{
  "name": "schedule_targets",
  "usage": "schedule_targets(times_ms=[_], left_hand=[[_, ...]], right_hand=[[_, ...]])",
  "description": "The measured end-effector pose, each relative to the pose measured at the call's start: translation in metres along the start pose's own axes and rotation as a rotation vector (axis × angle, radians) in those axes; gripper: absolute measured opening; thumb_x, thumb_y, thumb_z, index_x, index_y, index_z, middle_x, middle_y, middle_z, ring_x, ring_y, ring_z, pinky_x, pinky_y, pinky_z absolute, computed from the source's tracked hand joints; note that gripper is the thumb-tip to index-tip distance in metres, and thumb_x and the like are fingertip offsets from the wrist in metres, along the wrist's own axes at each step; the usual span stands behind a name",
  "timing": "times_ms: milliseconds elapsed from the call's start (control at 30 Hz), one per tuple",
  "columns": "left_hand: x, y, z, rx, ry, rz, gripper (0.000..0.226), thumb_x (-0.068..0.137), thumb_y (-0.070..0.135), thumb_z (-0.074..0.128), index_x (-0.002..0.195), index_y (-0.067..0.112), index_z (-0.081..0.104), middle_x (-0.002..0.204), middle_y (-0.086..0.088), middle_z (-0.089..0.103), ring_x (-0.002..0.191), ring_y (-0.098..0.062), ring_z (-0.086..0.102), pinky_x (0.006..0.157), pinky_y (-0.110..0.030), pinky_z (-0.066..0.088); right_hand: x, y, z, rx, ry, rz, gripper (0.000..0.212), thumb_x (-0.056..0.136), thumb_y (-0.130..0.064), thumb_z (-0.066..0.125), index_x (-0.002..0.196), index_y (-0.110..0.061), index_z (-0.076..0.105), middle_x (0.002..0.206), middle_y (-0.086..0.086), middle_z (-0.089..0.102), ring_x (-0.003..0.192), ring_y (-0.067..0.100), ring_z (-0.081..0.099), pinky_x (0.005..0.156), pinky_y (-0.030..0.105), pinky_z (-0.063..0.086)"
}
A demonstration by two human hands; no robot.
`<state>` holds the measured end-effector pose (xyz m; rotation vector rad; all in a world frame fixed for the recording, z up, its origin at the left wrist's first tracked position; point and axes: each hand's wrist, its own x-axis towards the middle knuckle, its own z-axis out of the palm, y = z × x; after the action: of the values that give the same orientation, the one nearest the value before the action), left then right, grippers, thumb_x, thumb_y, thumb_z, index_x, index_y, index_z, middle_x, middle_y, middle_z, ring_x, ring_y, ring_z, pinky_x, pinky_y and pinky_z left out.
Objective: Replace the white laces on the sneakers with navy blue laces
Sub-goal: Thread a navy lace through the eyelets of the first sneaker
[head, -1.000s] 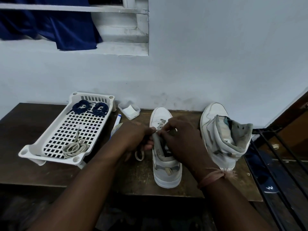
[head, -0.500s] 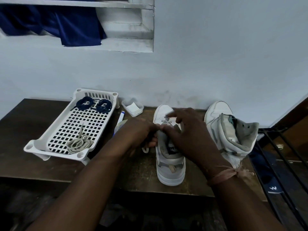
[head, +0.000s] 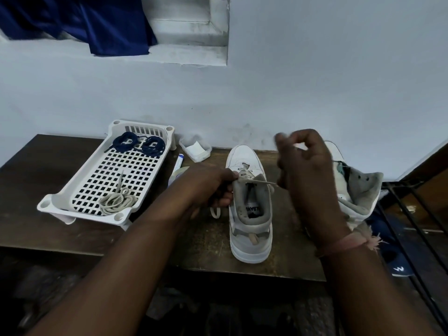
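The dark wooden table stood against a pale wall, its near edge running just below the heel of the sneaker being worked on. A black metal rail bordered the table on the right. Bare tabletop lay between the white perforated tray and that sneaker.

The sneaker stood upright near the front edge, toe to the wall. Its white lace remained threaded only at the lowest eyelets, one strand drawn taut to the right across the tongue. The second sneaker lay tilted to the right, partly hidden by the right hand. In the tray, navy blue laces sat coiled at the far end and a removed white lace lay bundled at the near end.

The left hand was curled, gripping the sneaker's collar. The right hand was raised and blurred, fingers bent; the taut strand ran to it, though the pinch itself could not be made out.
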<state>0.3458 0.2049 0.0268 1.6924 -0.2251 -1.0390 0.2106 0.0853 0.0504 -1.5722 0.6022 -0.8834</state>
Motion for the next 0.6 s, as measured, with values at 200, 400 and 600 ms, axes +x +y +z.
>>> schedule_targets(times_ms=[200,400,600], left_hand=[[0.000,-0.001,0.001,0.017,0.028,0.023,0.013,0.095,0.017,0.069,0.088,0.006,0.071,0.077,-0.013,0.069,0.059,-0.019,0.064,0.053,-0.027,0.054],[-0.005,0.000,0.001,0.024,0.041,0.056,0.015,0.095,0.014,0.069,0.098,-0.001,0.070,0.076,-0.015,0.068,0.058,-0.020,0.064,0.053,-0.027,0.057],[-0.012,-0.002,0.006,0.074,0.071,0.140,0.021,0.087,0.023,0.072,0.091,0.004,0.064,0.070,-0.014,0.064,0.051,-0.020,0.059,0.053,-0.032,0.052]], right_hand=[[-0.016,0.021,0.018,-0.870,-0.305,-0.248,0.011,0.088,-0.029,0.069,0.095,-0.022,0.075,0.104,-0.005,0.050,0.085,0.014,0.060,0.074,0.040,0.055],[-0.011,0.014,0.016,-0.787,-0.198,-0.210,0.013,0.089,-0.021,0.049,0.087,-0.017,0.061,0.098,0.001,0.052,0.086,0.020,0.053,0.074,0.034,0.042],[0.009,0.007,-0.019,-0.368,0.124,0.131,0.017,0.092,-0.033,0.054,0.086,-0.019,0.062,0.076,-0.003,0.064,0.071,0.020,0.060,0.075,0.048,0.054]])
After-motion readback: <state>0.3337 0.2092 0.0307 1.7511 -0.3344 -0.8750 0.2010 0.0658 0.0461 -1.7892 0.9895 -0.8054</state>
